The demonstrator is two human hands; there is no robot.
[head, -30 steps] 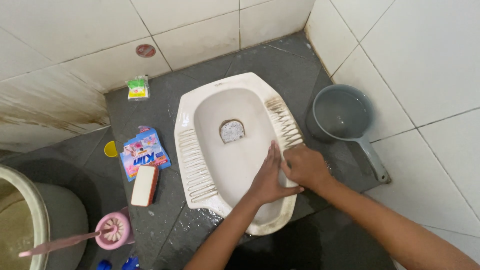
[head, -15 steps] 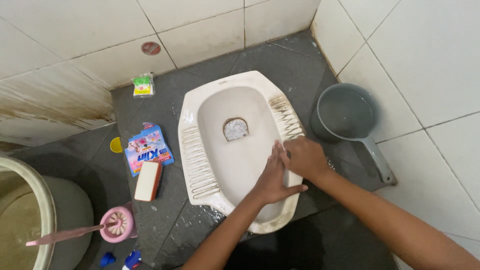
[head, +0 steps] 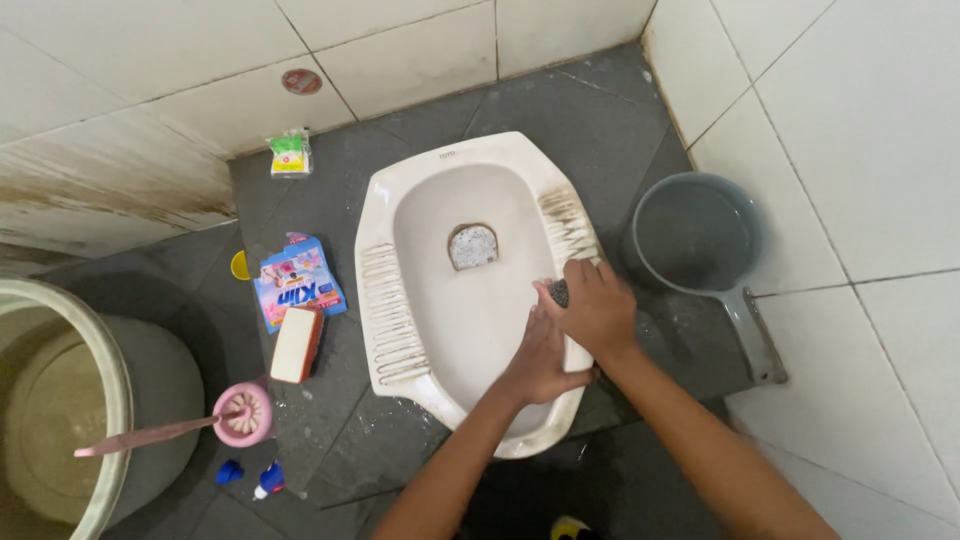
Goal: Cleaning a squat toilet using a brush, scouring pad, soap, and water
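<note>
Right hand (head: 597,308) closed around a dark, wiry scouring pad (head: 559,292) — pressed onto the stained, ribbed footrest (head: 570,228) of the white ceramic squat toilet (head: 470,300). Left hand (head: 537,357) spread flat on the bowl's inner wall, likely for bracing. Grey plastic water dipper (head: 697,235) parked just beside, within reach.

I count two packages and one sticker. A flat blue pouch (head: 297,284) with pink and white print lies on the dark floor left of the squat pan — its lower edge touches a white-and-orange block. A small clear packet (head: 291,154), green and yellow inside, sits by the back wall. A round red sticker (head: 302,82) is on the wall tile above it. No screens.
</note>
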